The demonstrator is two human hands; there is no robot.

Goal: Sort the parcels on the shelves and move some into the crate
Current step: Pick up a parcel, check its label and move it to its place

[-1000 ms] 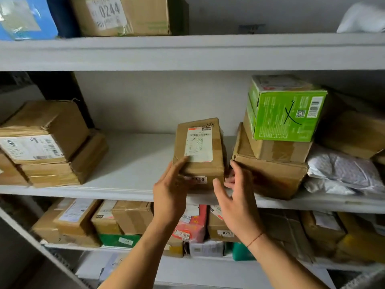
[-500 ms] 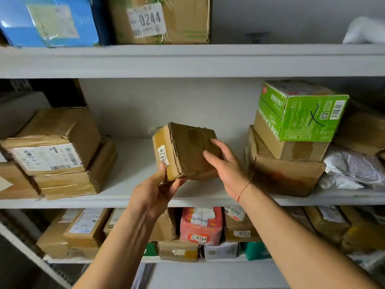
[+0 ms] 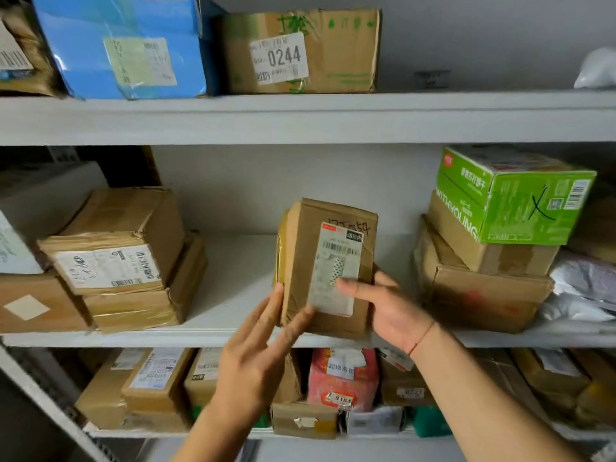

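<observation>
Brown parcel (image 3: 328, 268): upright, label facing camera, at middle shelf (image 3: 233, 338) front | right hand (image 3: 390, 311): grips its lower right edge, thumb across label, fingers apparently curled behind | left hand (image 3: 256, 348): fingers straight, slightly spread, tips touching lower left corner.

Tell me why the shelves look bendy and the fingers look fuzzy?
Head view: the wide-angle lens bows the long white shelf boards. The left hand smears with motion blur against the upright brown cardboard parcel, whose white shipping label is too soft to read. The right hand looks sharper. Light is soft and even, with dim corners.
</observation>
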